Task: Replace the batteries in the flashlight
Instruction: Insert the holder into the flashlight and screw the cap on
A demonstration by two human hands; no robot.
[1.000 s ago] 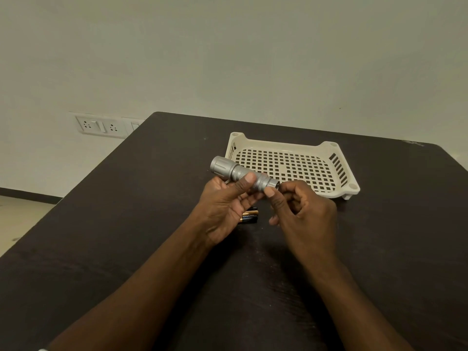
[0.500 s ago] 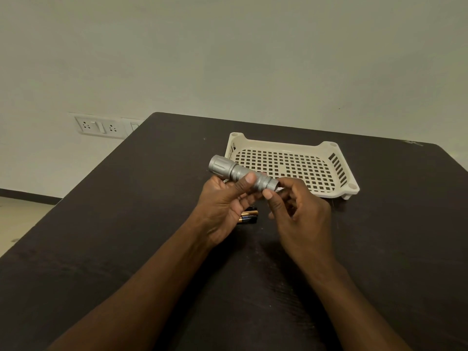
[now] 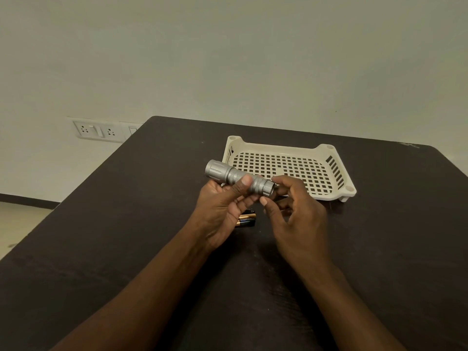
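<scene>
We hold the silver flashlight (image 3: 239, 179) above the dark table (image 3: 126, 224), lying roughly level with its wide head pointing left and away from us. Our left hand (image 3: 222, 209) is wrapped around the knurled barrel, thumb pressed across the top and fingers curled underneath. Our right hand (image 3: 296, 211) meets the tail end of the flashlight: the index finger reaches over the end cap and the thumb comes up just below it, so the two pinch loosely at that end, with the remaining fingers relaxed and spread. Whether the cap is seated or partly unscrewed, we cannot tell.

On the table beneath our left fingers lie a few batteries (image 3: 247, 219), dark with gold ends, side by side and partly hidden by the hand. Just behind the flashlight sits a cream perforated plastic tray (image 3: 336, 171). A white socket panel (image 3: 98, 130) is on the wall at the left.
</scene>
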